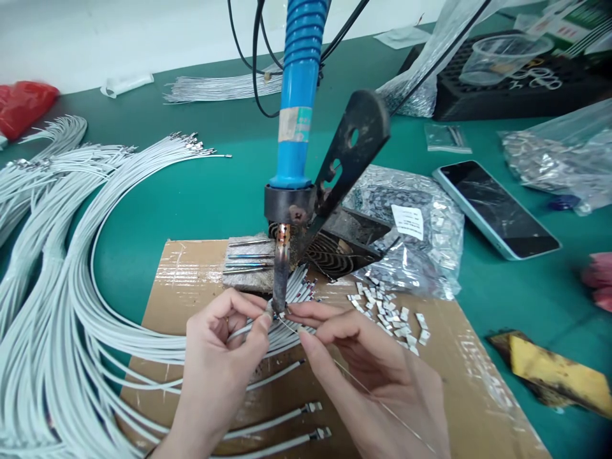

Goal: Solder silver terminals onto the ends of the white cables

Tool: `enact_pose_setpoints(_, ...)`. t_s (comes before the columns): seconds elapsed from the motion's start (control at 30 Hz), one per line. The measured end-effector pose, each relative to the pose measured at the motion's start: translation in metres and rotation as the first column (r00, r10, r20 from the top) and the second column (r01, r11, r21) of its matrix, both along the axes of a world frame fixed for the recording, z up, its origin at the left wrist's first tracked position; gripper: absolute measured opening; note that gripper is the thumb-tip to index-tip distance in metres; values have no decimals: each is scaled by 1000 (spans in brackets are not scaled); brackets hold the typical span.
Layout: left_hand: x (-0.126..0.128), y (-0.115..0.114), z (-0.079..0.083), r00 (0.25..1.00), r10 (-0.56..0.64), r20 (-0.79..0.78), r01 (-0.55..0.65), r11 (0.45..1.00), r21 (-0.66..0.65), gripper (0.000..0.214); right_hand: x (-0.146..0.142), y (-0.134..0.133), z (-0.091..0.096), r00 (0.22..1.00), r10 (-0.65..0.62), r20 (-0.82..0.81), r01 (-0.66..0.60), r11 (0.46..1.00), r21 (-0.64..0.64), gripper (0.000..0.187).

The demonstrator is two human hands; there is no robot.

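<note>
A blue-handled soldering iron (299, 95) stands clamped in a dark metal stand (351, 150), its tip (280, 280) pointing down over a taped cardboard sheet (478, 395). My left hand (220, 363) pinches the end of a white wire (248, 330) right under the tip. My right hand (368, 370) pinches a thin solder strand (382, 405) and holds its end at the same spot. Both hands meet just below the iron's tip.
Big bundles of white wires (52, 306) curve across the left. Small metal terminals (396, 319) lie loose beside a plastic bag (411, 223) of them. Finished wires (287, 417) rest near the front. A phone (497, 207), yellow sponge (554, 373) and black tray (516, 83) sit right.
</note>
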State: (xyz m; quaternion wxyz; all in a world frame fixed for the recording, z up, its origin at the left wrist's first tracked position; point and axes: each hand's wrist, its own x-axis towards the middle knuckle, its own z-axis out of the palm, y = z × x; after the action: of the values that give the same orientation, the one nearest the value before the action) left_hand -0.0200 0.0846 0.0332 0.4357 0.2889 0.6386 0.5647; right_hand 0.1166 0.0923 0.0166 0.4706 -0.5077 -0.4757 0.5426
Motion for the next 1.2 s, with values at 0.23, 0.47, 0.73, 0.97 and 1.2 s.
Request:
enact_pose_setpoints(0.23,-1,-2,-3,1000,-2,-5,2,1000,18,15,0,1,0,1000,4,-10,-4,1000,22,16)
enact_pose_setpoints(0.47,-11,-4,-9,993,-107,-51,109,994,25,18,-2,0,0,1000,-8,-14,9,1000,26,16)
enact_pose_setpoints(0.73,-7,-4,-7,996,-86,-35,86,996,-1,16,-1,1,1,999,-17,31,17,999,30,18)
enact_pose_setpoints(0.97,-11,-6,-9,994,-104,-44,105,994,15,18,-2,1,1,1000,-19,18,19,999,35,16)
enact_pose_setpoints(1.2,-4,-2,-6,1000,-18,-21,18,1000,11,16,1,2,-2,997,-5,74,0,998,64,17)
